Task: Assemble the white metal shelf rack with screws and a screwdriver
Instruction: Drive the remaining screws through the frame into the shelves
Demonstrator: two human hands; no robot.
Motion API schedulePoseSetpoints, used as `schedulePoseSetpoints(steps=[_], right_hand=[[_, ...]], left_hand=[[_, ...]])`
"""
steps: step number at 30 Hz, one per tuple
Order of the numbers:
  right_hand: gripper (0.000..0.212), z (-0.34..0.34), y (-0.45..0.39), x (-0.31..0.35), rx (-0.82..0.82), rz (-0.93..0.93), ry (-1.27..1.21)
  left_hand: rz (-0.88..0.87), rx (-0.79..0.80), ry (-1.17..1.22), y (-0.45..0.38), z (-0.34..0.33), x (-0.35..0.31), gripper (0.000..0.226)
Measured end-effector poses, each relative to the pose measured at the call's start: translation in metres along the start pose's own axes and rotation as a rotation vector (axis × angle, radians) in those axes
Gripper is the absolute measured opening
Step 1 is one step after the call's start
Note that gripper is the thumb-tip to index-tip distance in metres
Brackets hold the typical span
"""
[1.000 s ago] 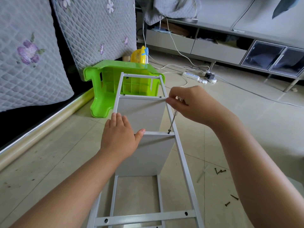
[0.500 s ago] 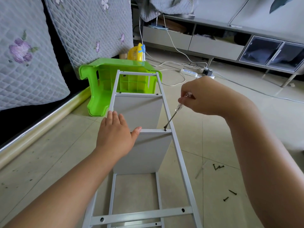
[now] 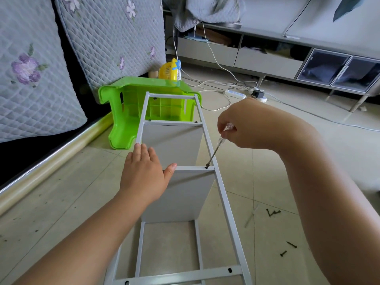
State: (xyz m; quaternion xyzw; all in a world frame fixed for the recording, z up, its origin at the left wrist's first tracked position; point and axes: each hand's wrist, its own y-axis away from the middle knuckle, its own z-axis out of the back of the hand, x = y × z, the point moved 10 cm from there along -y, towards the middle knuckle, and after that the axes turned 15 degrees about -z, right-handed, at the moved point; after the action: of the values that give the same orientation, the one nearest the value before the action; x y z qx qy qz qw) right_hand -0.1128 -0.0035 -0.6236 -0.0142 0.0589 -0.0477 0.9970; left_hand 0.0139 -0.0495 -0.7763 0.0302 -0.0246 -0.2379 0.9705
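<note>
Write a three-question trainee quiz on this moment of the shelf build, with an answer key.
1. True or false: the left hand lies flat on the rack.
2. What does the right hand grip? A) hammer B) screwdriver C) cable
3. Fill in: the loose screws lie on the ____.

Key: 1 true; 2 B, its tip sits on a screw where the middle shelf meets the right rail; 3 floor, right of the rack.
</note>
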Motion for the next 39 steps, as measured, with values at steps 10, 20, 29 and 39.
schedulePoseSetpoints(steps=[10,20,29,39], right_hand=[[0.039,-0.004,-0.009,-0.005,0.023,-0.206,0.106],[0.012,-0.015,-0.004,0.019,0.090,-0.075,-0.007],[0.018,-0.004,-0.005,0.018,0.062,-0.019,-0.030],[0.032,-0.014,-0.012,0.019,-0.003,-0.080,0.008]], left_hand=[[0.000,-0.014,-0.003,0.000,0.000,0.000,0.078],[0.002,-0.019,0.011,-0.001,0.000,0.001,0.078],[-0.004,-0.014,0.021,-0.001,-0.001,0.001,0.077],[-0.006,-0.019,0.017,0.000,0.000,0.000,0.077]])
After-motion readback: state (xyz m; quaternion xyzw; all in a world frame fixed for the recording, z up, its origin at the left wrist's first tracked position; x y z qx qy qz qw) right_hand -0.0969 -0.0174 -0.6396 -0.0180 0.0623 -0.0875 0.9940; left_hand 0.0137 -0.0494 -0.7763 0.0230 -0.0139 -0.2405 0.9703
